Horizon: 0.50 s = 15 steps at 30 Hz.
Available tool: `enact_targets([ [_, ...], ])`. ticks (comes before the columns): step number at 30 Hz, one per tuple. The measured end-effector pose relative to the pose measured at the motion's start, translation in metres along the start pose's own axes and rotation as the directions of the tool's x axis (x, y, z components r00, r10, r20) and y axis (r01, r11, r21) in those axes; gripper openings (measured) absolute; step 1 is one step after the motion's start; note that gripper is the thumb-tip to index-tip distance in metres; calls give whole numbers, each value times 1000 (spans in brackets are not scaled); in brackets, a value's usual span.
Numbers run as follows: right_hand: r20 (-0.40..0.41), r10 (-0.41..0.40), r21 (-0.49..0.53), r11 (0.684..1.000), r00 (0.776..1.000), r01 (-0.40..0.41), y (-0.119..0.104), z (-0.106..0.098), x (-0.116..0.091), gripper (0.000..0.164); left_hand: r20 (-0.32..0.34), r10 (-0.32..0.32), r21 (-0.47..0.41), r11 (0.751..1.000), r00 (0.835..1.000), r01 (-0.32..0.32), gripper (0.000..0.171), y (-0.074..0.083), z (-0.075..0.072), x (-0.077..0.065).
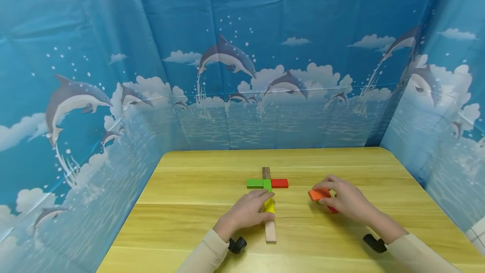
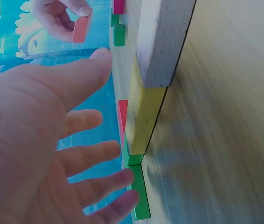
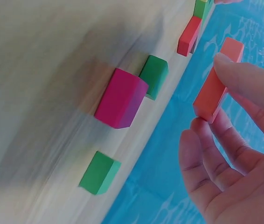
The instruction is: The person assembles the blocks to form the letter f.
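Flat wooden blocks form a cross on the table: a dark brown block [image 1: 266, 172] at the far end, a green one [image 1: 267, 185] at the crossing, a second green block [image 1: 255, 183] as the left arm, a red block [image 1: 279, 183] as the right arm. Toward me the stem continues with a yellow block [image 1: 269, 206] and a pale wood block [image 1: 270, 233]. My left hand [image 1: 248, 209] hovers beside the yellow block, fingers spread and nothing held. Off to the right, my right hand [image 1: 346, 197] pinches an orange block [image 3: 216, 86] between thumb and fingers, raised above the table.
Under the right hand lie a magenta block [image 3: 121, 99] and a green block [image 3: 154, 77] close behind it; another green block [image 3: 99, 172] sits apart. A dolphin-printed blue curtain [image 1: 242, 129] surrounds the far and side edges of the yellowish wooden table [image 1: 189, 222].
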State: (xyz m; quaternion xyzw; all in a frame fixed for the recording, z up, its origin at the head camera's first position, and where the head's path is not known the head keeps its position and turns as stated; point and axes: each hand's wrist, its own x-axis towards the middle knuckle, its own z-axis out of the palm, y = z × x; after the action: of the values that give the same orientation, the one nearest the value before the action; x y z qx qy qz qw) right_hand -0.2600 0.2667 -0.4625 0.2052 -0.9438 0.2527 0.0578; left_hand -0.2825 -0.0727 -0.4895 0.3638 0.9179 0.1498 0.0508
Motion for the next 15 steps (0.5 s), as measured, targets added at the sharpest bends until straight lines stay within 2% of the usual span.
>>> enact_targets([
  [4, 2, -5, 3, 1000, 1000, 5, 2, 3, 11, 34, -65, 14, 128, 992, 998, -6, 64, -2, 3, 4],
  [7, -5, -24, 9, 1000, 1000, 24, 4, 6, 19, 34, -96, 23, 191, 982, 995, -4, 62, -5, 5, 6],
  [11, -27, -51, -2, 999, 998, 51, 5, 9, 29, 35, -116, 16, 218, 976, 993, 10, 59, -9, 7, 8],
  [15, -33, -52, -26, 998, 998, 51, 5, 12, 39, 37, -108, -8, 220, 975, 994, 32, 60, -12, 9, 9],
])
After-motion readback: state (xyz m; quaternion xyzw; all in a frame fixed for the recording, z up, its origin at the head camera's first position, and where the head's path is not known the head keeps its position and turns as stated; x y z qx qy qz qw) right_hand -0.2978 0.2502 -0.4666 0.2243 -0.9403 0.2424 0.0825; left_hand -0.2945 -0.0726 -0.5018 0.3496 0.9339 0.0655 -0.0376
